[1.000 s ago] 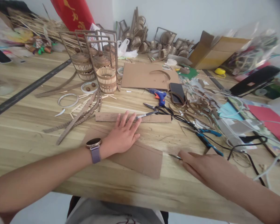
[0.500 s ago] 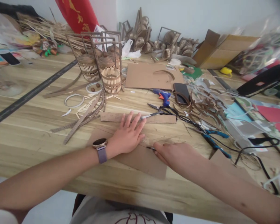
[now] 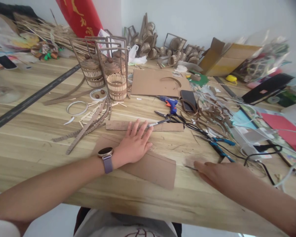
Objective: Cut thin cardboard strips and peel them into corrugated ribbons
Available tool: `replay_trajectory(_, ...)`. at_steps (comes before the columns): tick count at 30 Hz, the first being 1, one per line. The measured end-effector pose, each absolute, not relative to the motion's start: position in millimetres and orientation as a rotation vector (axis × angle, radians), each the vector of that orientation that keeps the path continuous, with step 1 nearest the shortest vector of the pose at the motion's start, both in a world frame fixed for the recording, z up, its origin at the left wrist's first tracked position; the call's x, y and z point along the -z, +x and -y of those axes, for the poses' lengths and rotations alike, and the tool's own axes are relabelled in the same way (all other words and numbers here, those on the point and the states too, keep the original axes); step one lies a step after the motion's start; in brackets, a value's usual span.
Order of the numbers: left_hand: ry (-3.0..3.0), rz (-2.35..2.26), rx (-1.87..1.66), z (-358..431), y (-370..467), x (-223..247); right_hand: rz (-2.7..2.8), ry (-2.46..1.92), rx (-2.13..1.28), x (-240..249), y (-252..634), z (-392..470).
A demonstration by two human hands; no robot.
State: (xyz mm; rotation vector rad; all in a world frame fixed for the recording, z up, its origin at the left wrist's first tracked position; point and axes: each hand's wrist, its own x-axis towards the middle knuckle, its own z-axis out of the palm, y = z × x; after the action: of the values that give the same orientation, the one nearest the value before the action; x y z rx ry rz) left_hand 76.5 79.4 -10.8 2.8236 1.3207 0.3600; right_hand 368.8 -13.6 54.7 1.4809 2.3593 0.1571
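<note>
My left hand [image 3: 135,143] lies flat with spread fingers across a brown cardboard piece [image 3: 150,168]; its fingertips reach a narrow cardboard strip [image 3: 115,125]. A line runs near the cardboard's upper right edge. On the strip, close to these fingers, rests a pen [image 3: 158,123]. My right hand [image 3: 209,169] is off to the right, just above the table and clear of the cardboard. Its fingers are closed round a thin dark tool [image 3: 190,167], whose far end is blurred, so its kind cannot be made out.
Black-handled scissors [image 3: 177,118], a blue glue gun [image 3: 171,103] and blue-handled pliers [image 3: 220,149] lie beyond my hands. Stick-walled cardboard baskets [image 3: 117,87] stand back left. A larger cardboard sheet [image 3: 148,82], a phone [image 3: 188,100] and tangled strips [image 3: 212,108] lie farther back.
My right hand has moved right with the thin tool, from the cardboard's edge to beyond its right end. My left hand stays in place. The view has shifted slightly.
</note>
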Motion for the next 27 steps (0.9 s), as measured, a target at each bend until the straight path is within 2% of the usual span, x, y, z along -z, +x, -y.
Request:
replay_trajectory(3, 2.809, -1.316, -0.391, -79.7, 77.7, 10.5, -2.287, 1.541, -0.056, -64.2, 367.8, 0.9)
replay_trajectory(11, 2.681, -1.165, -0.484, -82.2, 54.2, -11.5, -2.289, 1.710, -0.356, -40.8, 318.9, -73.4)
replay_trajectory(15, 2.736, -0.997, -0.325, -75.2, 13.9, -25.8, -2.320, 1.754, -0.438, -29.0, 317.3, -88.1)
replay_trajectory(19, 2.779, -0.944, -0.111, -70.2, -10.8, -35.5, -2.464, 1.768, -0.560, -31.6, 308.9, -67.6)
replay_trajectory(23, 2.763, -1.001, 0.046, -69.5, -5.7, -45.9, -2.826, 1.499, -0.219, -30.6, 285.5, -30.7)
replay_trajectory(27, 2.737, -1.024, 0.027, -67.1, 5.0, -56.9, -2.923, 1.526, -0.032, -30.9, 273.5, -12.7)
